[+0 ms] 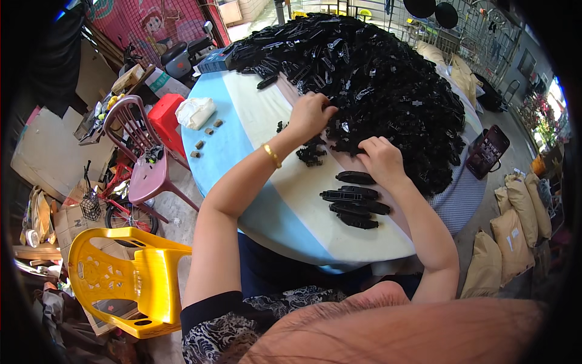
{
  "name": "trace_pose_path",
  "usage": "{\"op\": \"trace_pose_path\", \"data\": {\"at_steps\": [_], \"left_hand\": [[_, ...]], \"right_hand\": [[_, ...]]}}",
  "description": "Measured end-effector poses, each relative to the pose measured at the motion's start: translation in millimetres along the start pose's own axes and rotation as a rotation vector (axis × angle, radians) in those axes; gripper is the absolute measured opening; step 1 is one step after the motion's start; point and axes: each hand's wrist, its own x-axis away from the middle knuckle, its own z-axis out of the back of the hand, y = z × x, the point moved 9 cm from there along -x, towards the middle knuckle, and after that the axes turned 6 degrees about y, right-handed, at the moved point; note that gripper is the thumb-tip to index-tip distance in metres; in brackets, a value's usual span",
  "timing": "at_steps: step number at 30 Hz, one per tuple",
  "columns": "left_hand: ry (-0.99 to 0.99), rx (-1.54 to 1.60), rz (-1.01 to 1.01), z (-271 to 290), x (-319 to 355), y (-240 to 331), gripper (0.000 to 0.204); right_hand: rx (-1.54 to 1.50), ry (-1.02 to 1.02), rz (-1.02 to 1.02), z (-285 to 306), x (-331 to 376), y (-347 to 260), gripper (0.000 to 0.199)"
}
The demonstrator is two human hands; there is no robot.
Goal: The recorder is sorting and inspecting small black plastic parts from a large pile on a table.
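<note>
Loose pieces appear to be being picked out from the near edge of the pile [388, 85], a great heap of black pieces by which the far side of the counter [254, 100] is covered. The left hand [311, 116] is held at that edge with its fingers curled; whether anything is grasped in its grip cannot be told. The right hand [383, 161] is set at the near edge too, fingers bent and turned down among the pieces; its grip is likewise partly hidden, so its hold cannot be told. A small heap [311, 153] is left between the forearms, and a group of long pieces [357, 208] is laid side by side nearer the body, just beside the right forearm.

For the next move, one piece would seem to need to be pinched free. This could be hindered by the crowded, overlapping pile, and the group could be brushed by the right forearm.

On the left of the counter a white bag [195, 113] and brown blocks [209, 131] are placed; at its right edge a phone [487, 153] is propped. The floor is partly taken up by a yellow chair [151, 282] and sacks [512, 239].
</note>
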Motion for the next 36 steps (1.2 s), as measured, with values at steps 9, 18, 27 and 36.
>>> {"op": "trace_pose_path", "data": {"at_steps": [9, 18, 27, 36], "left_hand": [[0.144, -0.009, -0.018, 4.9, -4.7, -7.0, 0.023], [-0.488, 0.612, 0.192, -32.3, 61.7, 27.1, 0.025], [-0.540, 1.166, 0.424, -36.6, 75.8, 37.8, 0.025], [-0.539, 1.191, 0.479, -38.0, 80.8, 41.1, 0.026]], "right_hand": [[-0.556, 0.043, -0.427, 0.9, 4.5, 35.3, 0.015], [-1.016, 0.126, -0.623, -2.7, 6.8, 43.3, 0.012], [-0.459, 0.312, -0.118, 44.0, -4.8, -12.3, 0.013], [-0.336, 0.367, 0.131, 61.6, -7.5, -35.6, 0.016]]}}
